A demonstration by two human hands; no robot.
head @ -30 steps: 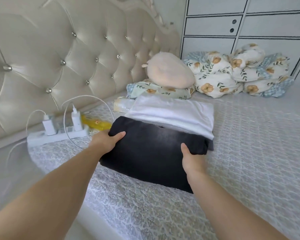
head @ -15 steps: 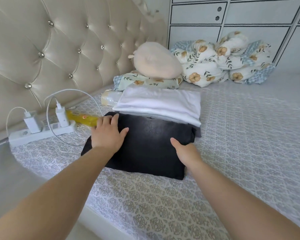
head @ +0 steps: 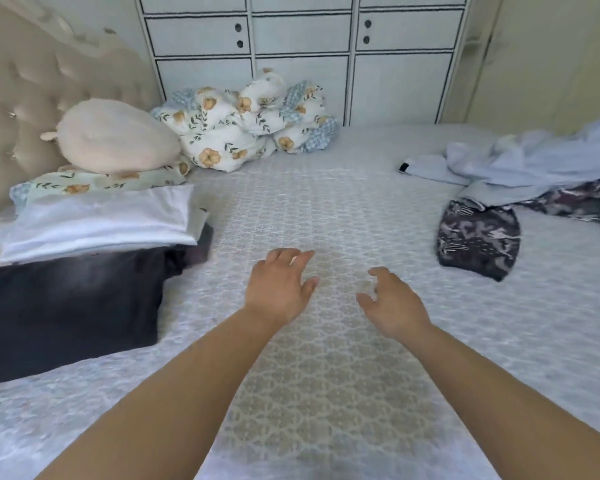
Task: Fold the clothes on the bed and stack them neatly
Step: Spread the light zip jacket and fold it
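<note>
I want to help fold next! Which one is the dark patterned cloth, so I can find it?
Look at the bed, on its right side where unfolded clothes lie. In front of the crumpled pale blue garment sits the dark patterned cloth, nearest the right hand. Only it has grey-and-white squiggly print; the folded black garment on the left is plain.

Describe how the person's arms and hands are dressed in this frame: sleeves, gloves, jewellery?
Both forearms are bare up to the frame's edge, with no sleeves in view. The left hand and right hand wear no gloves; no rings, watch or bracelets are visible.
</note>
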